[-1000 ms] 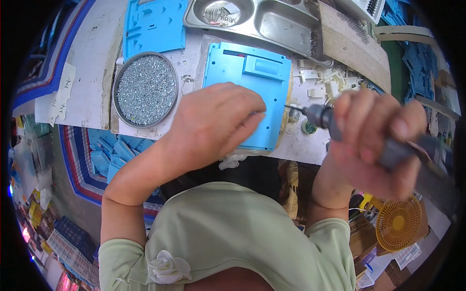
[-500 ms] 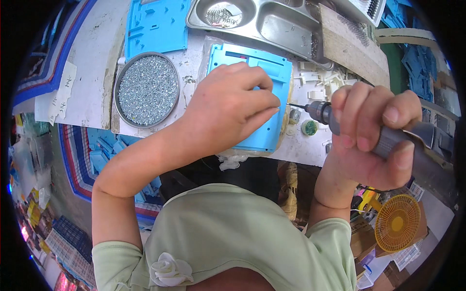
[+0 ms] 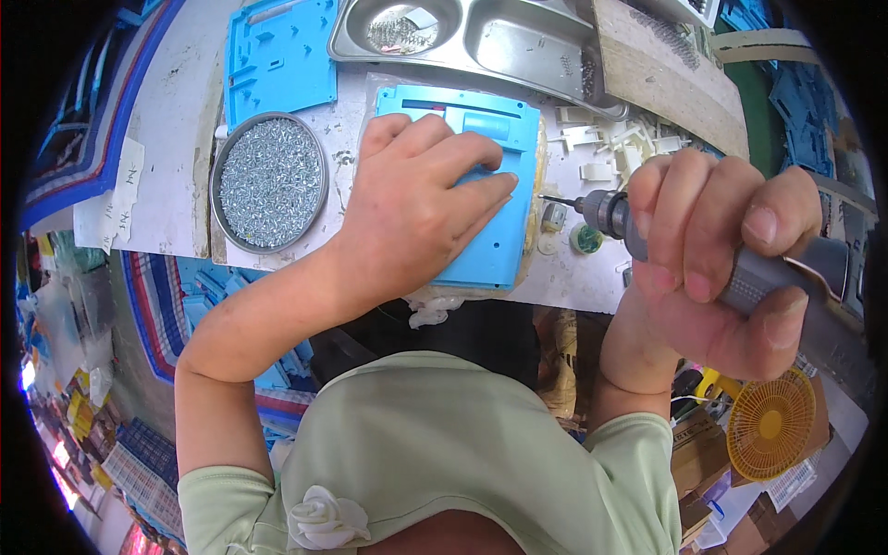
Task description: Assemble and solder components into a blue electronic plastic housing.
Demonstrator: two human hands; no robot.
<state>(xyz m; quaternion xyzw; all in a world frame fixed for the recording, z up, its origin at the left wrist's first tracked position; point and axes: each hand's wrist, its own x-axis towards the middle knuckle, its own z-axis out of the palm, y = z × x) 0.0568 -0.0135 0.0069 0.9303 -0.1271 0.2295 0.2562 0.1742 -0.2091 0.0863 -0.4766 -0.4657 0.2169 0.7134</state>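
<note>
My right hand [image 3: 717, 259] is wrapped around a grey electric screwdriver [image 3: 606, 215], its thin dark bit pointing left toward a light blue plastic housing [image 3: 490, 245]. The bit's tip is close to the housing's right edge; I cannot tell whether it touches. Over the housing lies my left hand [image 3: 421, 199], thumb and index finger pressed together near its right side, the other fingers bent across the top. Whatever the pinch holds, if anything, is too small to make out. The housing sits on a padded, plastic-wrapped base, partly hidden by my left hand.
A round dish of small silver screws [image 3: 270, 182] stands left of the housing. Behind are another blue panel [image 3: 282, 60] and a steel compartment tray [image 3: 532, 46]. White plastic parts [image 3: 615, 153] and a small green-topped jar [image 3: 585, 239] lie to the right. A yellow fan [image 3: 772, 425] stands lower right.
My left hand has shifted left and its outer fingers spread further over the housing. The screwdriver bit stays near the housing's right edge. The view has moved slightly.
</note>
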